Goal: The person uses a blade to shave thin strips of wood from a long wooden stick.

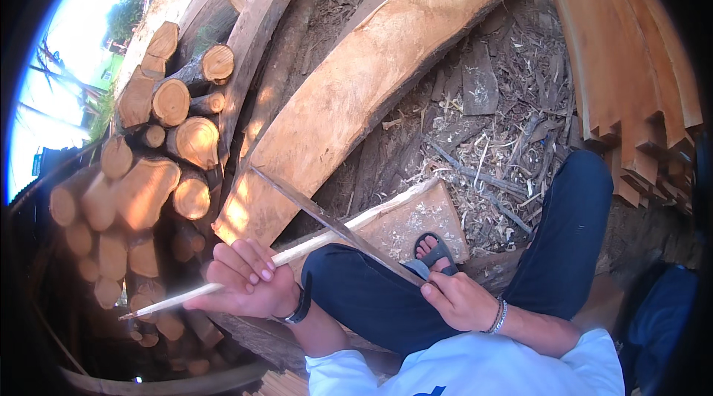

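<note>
"Grip first: what is each side doing?"

"The left hand is wrapped around a slender, pale, peeled wooden stick. The right hand grasps a long, grey metal blade at its near end; the fingers hide any handle."

"And the stick lies where?"

"Aslant by the navy-trousered left knee, its thin, dark-tipped end jutting leftward. The blade crosses over it; whether they touch, I cannot tell."

"How would it handle?"

"Light and stiff, I'd judge, perhaps slick where peeled. The thin end looks likeliest to snap, so the thicker middle, clear of the blade, seems the place to hold."

"Farther out?"

"A flat tan wooden board, curly pale shavings, then a thick orange-brown slab. Left, stacked round sawn logs; right, long reddish-brown planks."

"Containers?"

"None I can make out; the logs and planks sit in open piles."
</note>
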`<state>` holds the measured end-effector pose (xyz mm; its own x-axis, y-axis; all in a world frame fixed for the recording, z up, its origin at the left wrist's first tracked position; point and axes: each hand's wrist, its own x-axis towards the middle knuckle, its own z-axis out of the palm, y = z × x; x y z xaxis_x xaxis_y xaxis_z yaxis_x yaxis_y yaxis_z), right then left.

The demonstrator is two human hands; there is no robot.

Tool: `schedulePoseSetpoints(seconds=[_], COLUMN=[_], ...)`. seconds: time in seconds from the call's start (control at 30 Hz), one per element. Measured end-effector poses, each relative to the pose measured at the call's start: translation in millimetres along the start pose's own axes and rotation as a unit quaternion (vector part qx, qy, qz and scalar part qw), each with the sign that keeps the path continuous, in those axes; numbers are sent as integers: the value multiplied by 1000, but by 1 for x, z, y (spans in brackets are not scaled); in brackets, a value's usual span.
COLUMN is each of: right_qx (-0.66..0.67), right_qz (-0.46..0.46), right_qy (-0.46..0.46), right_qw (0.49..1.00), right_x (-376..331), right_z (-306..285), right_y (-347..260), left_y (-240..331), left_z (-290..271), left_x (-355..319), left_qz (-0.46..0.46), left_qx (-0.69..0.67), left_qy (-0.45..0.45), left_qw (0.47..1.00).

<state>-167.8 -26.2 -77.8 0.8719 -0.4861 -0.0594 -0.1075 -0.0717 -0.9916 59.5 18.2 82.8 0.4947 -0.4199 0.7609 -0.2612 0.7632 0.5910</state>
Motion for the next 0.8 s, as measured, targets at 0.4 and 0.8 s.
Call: schedulePoseSetpoints(seconds=[0.4,0.8], right_qx=[-57,-58], right_qz=[23,108], right_qy=[-21,-44], right_qw=[998,991], right_x=[0,-8], right_z=[3,-10], right_y=[-2,-6], left_y=[6,6], left_z=[-8,-10], left_x=[-10,-14], left_qz=[0,1], left_qx=[-4,-2], left_qy=[-3,-5], left_qw=[1000,1000])
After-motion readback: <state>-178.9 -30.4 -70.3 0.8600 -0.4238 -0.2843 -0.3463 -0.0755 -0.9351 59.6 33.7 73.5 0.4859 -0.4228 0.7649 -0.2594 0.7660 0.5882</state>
